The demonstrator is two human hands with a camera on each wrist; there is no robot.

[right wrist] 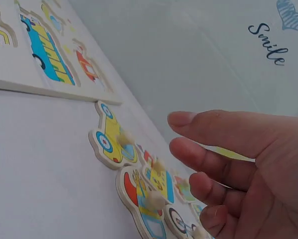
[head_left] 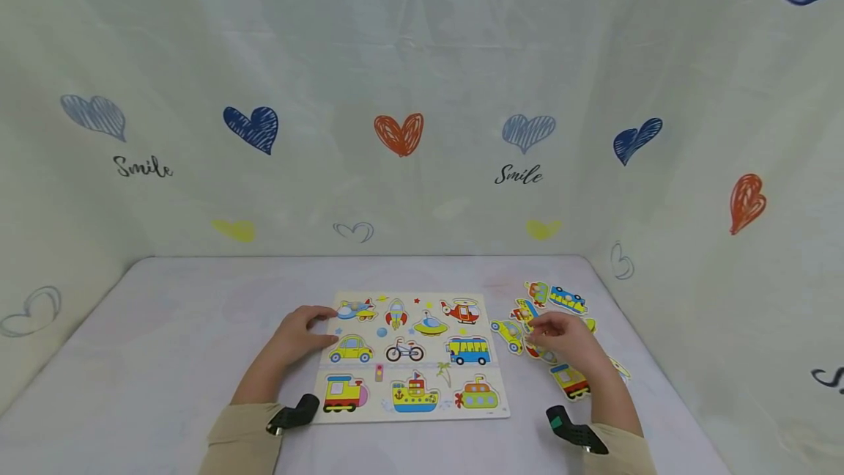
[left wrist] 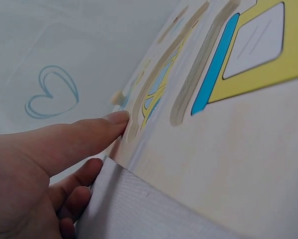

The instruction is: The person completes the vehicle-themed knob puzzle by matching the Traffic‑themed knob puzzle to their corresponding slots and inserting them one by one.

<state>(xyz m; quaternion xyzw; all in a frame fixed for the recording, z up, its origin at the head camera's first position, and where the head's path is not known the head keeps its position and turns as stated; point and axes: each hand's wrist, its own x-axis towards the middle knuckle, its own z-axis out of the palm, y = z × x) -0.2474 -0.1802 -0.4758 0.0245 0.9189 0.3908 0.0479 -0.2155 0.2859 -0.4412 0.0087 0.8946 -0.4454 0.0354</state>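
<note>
A white wooden puzzle board with pictures of vehicles lies flat on the table. My left hand touches its left edge, thumb and fingers extended and spread apart. In the left wrist view, a small wooden knob stands up from the board beyond my thumb tip. My right hand is over a cluster of knobbed puzzle pieces right of the board, its fingers slightly bent and holding nothing. Nearest in the right wrist view are a yellow car piece and a red-tipped piece. My right hand partly hides the cluster.
A bus piece and a train piece lie at the cluster's far and near sides. Behind the white table hangs a pale curtain printed with hearts and "Smile". Black wrist cameras sit at both sleeves.
</note>
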